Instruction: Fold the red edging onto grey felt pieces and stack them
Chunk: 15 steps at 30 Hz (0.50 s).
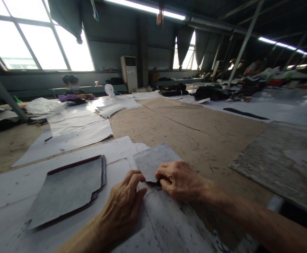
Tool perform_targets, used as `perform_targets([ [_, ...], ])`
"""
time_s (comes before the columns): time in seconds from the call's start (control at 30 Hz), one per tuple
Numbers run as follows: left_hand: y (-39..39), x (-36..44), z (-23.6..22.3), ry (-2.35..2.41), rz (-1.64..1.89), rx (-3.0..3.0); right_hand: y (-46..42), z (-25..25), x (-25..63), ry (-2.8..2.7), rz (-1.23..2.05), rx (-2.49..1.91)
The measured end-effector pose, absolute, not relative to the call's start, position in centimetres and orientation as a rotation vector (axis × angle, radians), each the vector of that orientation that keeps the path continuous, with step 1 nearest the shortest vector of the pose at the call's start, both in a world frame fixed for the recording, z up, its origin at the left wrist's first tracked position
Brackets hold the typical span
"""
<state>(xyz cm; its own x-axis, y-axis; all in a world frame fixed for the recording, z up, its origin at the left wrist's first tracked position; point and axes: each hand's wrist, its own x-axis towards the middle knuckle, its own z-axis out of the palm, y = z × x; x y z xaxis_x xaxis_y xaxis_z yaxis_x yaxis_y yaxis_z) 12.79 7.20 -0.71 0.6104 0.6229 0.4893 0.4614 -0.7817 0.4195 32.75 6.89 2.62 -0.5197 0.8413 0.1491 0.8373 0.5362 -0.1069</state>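
A grey, fabric-like piece (155,158) with a dark underside lies on white paper in front of me. My right hand (181,179) is closed on its near edge, fingers curled and thumb tucked under, where a dark fold shows. My left hand (125,196) rests beside the near left corner of that piece. Its index fingertip is at the corner, and a gap shows between thumb and index finger. To the left lies a stack of similar grey pieces (71,189), with a dark red strip along its far edge.
White paper sheets (90,135) and brown board (132,123) cover the table. At the right lies a worn grey slab (282,158). Farther off are a small white fan (109,90), dark material piles (211,93), and a person (74,93) seated across the table.
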Motion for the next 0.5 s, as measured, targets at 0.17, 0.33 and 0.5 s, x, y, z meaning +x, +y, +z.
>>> perform_targets([
  [0.17, 7.2, 12.6, -0.9, 0.916, 0.912, 2.595, 6.2, 1.8, 31.4, -2.7, -0.155, -1.301],
  [0.33, 7.3, 12.6, -1.2, 1.031, 0.94, 2.547, 6.1, 1.8, 32.4, -2.841, -0.183, -1.079],
  [0.5, 7.4, 12.8, -1.2, 1.05, 0.936, 2.536, 7.2, 1.4, 32.5, -2.75, -0.213, -1.186],
])
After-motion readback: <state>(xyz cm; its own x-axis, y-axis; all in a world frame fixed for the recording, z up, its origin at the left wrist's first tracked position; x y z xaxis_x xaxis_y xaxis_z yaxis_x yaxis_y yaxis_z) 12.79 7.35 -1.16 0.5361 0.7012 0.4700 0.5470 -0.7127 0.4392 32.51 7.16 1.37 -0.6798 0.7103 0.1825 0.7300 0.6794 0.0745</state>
